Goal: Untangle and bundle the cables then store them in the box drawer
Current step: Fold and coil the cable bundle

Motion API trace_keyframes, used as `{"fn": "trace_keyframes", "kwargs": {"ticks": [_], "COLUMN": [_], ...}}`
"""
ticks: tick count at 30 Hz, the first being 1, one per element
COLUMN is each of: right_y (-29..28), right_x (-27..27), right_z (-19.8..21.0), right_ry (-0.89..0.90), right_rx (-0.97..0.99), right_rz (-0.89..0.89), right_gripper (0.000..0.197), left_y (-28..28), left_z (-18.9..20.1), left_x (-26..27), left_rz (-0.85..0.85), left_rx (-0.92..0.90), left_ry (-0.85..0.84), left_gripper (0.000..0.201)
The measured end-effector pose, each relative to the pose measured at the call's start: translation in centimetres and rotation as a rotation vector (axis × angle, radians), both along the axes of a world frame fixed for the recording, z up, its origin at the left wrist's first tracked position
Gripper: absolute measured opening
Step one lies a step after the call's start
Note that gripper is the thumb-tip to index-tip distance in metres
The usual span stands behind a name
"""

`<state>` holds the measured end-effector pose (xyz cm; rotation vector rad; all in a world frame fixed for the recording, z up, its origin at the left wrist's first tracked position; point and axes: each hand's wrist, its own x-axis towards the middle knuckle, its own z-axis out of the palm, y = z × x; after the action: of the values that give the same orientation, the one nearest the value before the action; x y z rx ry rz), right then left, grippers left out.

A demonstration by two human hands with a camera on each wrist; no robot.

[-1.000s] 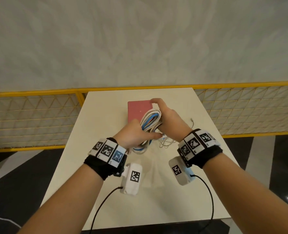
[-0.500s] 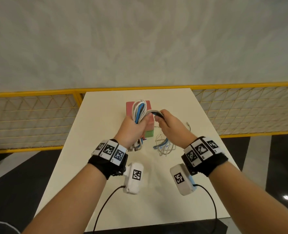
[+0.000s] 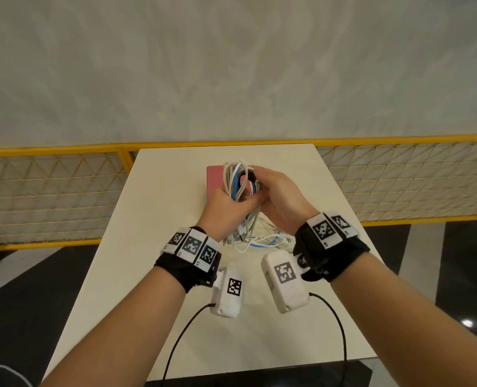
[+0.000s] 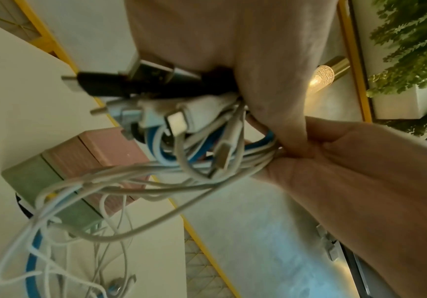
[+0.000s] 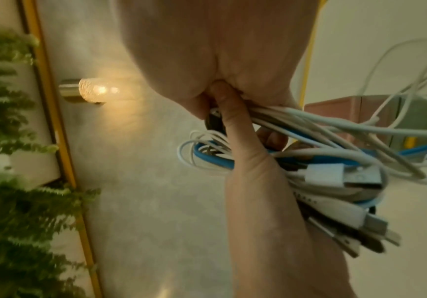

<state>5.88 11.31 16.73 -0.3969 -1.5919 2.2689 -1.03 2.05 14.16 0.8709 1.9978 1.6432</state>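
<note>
A bundle of white, blue and black cables (image 3: 236, 178) stands upright in my left hand (image 3: 240, 203), which grips it round the middle above the table. My right hand (image 3: 259, 187) is pressed against the bundle from the right, fingers curled round its strands by a black loop. Loose white and blue cable ends (image 3: 262, 241) hang below both hands onto the table. The left wrist view shows several plugs (image 4: 156, 100) sticking out of the bundle. Behind the hands sits the pink box (image 3: 214, 180), with a green drawer part (image 4: 31, 177); the hands hide most of it.
The cream table (image 3: 153, 247) runs back to a yellow-framed mesh fence (image 3: 50, 196) and a grey wall. Dark floor lies on either side. A wall lamp (image 5: 92, 91) and green plants (image 5: 8, 141) show in the wrist views.
My right hand has moved left from holding the black loop apart and now closes on the bundle beside my left hand. The bundle stays upright in the left hand.
</note>
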Motion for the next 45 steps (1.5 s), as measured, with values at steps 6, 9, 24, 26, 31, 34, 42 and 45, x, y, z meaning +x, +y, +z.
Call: {"fn": "trace_keyframes", "kwargs": {"ticks": [6, 9, 24, 26, 31, 34, 42, 45], "right_y": [0.4, 0.6, 0.7, 1.0, 1.2, 1.0, 2.8, 3.2], "right_x": [-0.1, 0.0, -0.5, -1.2, -2.2, -2.3, -3.1, -3.1], "right_z": [0.2, 0.2, -0.9, -1.5, -2.2, -2.5, -4.8, -4.2], "right_ry": [0.042, 0.042, -0.001, 0.0, -0.043, -0.075, -0.245, -0.276], "right_rx": [-0.046, -0.006, 0.535, 0.602, 0.718, 0.794, 1.028, 1.139], "right_rz": [0.004, 0.051, 0.337, 0.328, 0.346, 0.33, 0.241, 0.23], "right_gripper": [0.034, 0.033, 0.124, 0.129, 0.104, 0.079, 0.011, 0.026], "left_y": [-0.2, -0.2, 0.7, 0.4, -0.3, -0.4, -1.6, -2.1], "left_z": [0.9, 0.9, 1.9, 1.9, 2.1, 2.7, 5.2, 5.4], "left_x": [-0.8, -0.9, -2.0, -2.3, -3.2, -3.4, -3.5, -3.7], "left_rz": [-0.065, -0.058, 0.172, 0.198, 0.165, 0.146, 0.055, 0.033], "left_rx": [-0.069, -0.085, 0.15, 0.214, 0.298, 0.348, 0.49, 0.472], "left_ry": [0.029, 0.016, -0.11, -0.154, -0.175, -0.203, -0.238, -0.173], "left_gripper": [0.011, 0.008, 0.006, 0.006, 0.021, 0.027, 0.035, 0.036]}}
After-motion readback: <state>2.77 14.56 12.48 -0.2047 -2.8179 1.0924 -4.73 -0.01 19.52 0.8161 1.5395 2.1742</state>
